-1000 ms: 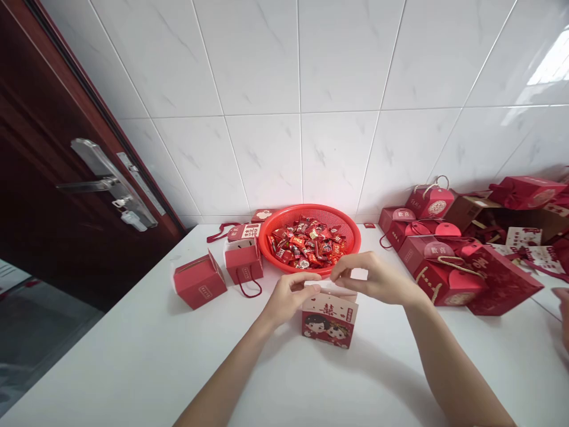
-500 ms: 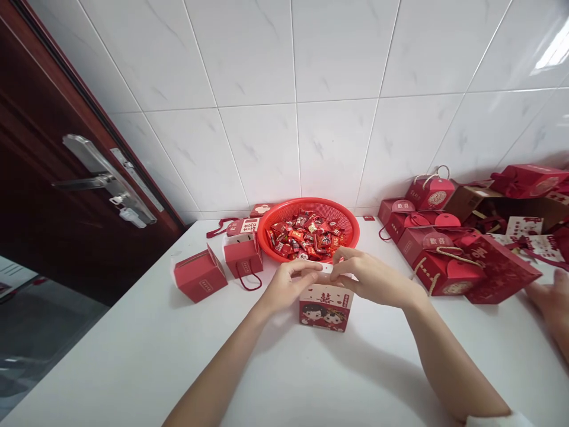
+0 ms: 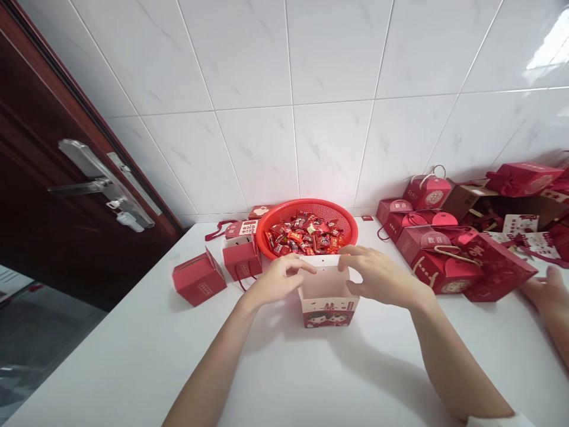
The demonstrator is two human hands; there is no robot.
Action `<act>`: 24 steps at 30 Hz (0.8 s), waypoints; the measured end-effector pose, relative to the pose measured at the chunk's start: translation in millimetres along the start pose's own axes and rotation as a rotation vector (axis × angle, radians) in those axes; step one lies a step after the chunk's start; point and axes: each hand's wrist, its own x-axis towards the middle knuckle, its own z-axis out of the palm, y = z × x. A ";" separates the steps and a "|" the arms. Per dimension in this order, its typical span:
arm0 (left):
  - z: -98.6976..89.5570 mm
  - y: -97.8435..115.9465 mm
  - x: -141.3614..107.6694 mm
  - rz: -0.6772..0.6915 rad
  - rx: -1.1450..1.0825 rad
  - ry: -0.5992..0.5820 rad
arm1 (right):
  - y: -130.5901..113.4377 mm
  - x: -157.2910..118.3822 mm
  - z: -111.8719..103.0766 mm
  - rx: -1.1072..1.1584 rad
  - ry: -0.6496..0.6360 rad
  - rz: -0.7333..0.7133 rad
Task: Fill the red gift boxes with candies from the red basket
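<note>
A small red and white gift box (image 3: pixel 329 308) with two cartoon faces stands upright on the white table, its top open and its pale inside showing. My left hand (image 3: pixel 281 279) is at the box's upper left edge, thumb and fingers apart. Over the right edge is my right hand (image 3: pixel 376 274), fingers spread and curved, with nothing held. Just behind the box lies a red plastic basket (image 3: pixel 351 228) full of wrapped candies (image 3: pixel 306 231).
Two red boxes (image 3: pixel 199 279) and a flat printed box (image 3: pixel 242 229) are at the left. Several red gift boxes (image 3: pixel 444 270) crowd the right side. Another person's hand (image 3: pixel 549 299) rests at the right edge. A dark door (image 3: pixel 53 142) stands left.
My hands have moved apart, and the top of the box has spread open, showing its inside. The view has shifted slightly.
</note>
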 end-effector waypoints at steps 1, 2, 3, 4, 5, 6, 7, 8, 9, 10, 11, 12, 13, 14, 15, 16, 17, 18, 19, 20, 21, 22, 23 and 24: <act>-2.5 0.2 -1.1 -0.003 0.001 -0.012 | 2.0 -1.2 -0.7 0.001 -0.013 0.029; -4.5 0.2 -2.1 -0.003 0.002 -0.021 | 3.6 -2.1 -1.1 0.007 -0.027 0.051; -6.0 0.1 -2.9 -0.001 0.006 -0.025 | 4.7 -2.6 -1.4 0.017 -0.040 0.065; -7.0 -0.1 -3.5 0.004 0.013 -0.023 | 5.1 -2.8 -1.5 0.028 -0.050 0.068; -7.4 -0.2 -4.1 0.013 0.021 -0.018 | 5.0 -2.8 -1.5 0.036 -0.057 0.064; -7.3 -0.3 -4.7 0.024 0.028 -0.019 | 4.4 -2.6 -1.4 0.046 -0.066 0.051; -6.9 -0.1 -5.5 0.038 0.034 -0.027 | 3.5 -2.4 -1.5 0.061 -0.077 0.030; -6.1 0.2 -6.5 0.055 0.041 -0.039 | 2.4 -2.3 -1.8 0.083 -0.089 0.002; -5.1 0.8 -7.8 0.074 0.048 -0.053 | 1.4 -2.3 -2.4 0.114 -0.098 -0.032; -4.0 1.6 -9.3 0.092 0.055 -0.068 | 0.9 -2.4 -3.3 0.152 -0.102 -0.068; -3.0 2.6 -10.8 0.105 0.062 -0.082 | 1.0 -2.5 -4.6 0.197 -0.098 -0.105; -2.4 3.6 -12.2 0.112 0.068 -0.095 | 2.1 -2.5 -6.2 0.246 -0.087 -0.138; -2.4 4.5 -13.2 0.114 0.071 -0.104 | 4.4 -2.1 -7.9 0.296 -0.069 -0.168; -3.3 5.0 -13.5 0.110 0.070 -0.106 | 8.0 -1.0 -9.6 0.350 -0.045 -0.196; -5.4 4.8 -12.6 0.106 0.064 -0.103 | 13.2 1.1 -11.0 0.411 -0.017 -0.217; -8.9 3.6 -10.4 0.108 0.050 -0.094 | 19.7 4.6 -11.6 0.475 0.015 -0.228; -13.6 1.4 -6.5 0.115 0.028 -0.078 | 27.4 9.8 -11.3 0.538 0.053 -0.226; -19.5 -1.9 -0.8 0.123 0.002 -0.056 | 36.0 16.9 -9.6 0.597 0.094 -0.210; -26.3 -6.2 6.6 0.128 -0.023 -0.031 | 44.8 25.7 -6.7 0.645 0.134 -0.178; -33.6 -11.2 15.5 0.125 -0.039 -0.002 | 53.2 36.1 -2.4 0.677 0.174 -0.131; -40.7 -16.3 25.5 0.109 -0.036 0.023 | 60.7 47.7 2.8 0.691 0.209 -0.079; -47.1 -21.4 36.1 0.081 -0.007 0.037 | 66.7 59.9 8.8 0.686 0.222 -0.030; -52.3 -25.9 46.8 0.051 0.048 0.018 | 70.9 72.2 15.1 0.659 0.224 0.011; -55.7 -29.6 57.1 0.023 0.119 -0.057 | 73.2 83.9 21.4 0.605 0.191 0.028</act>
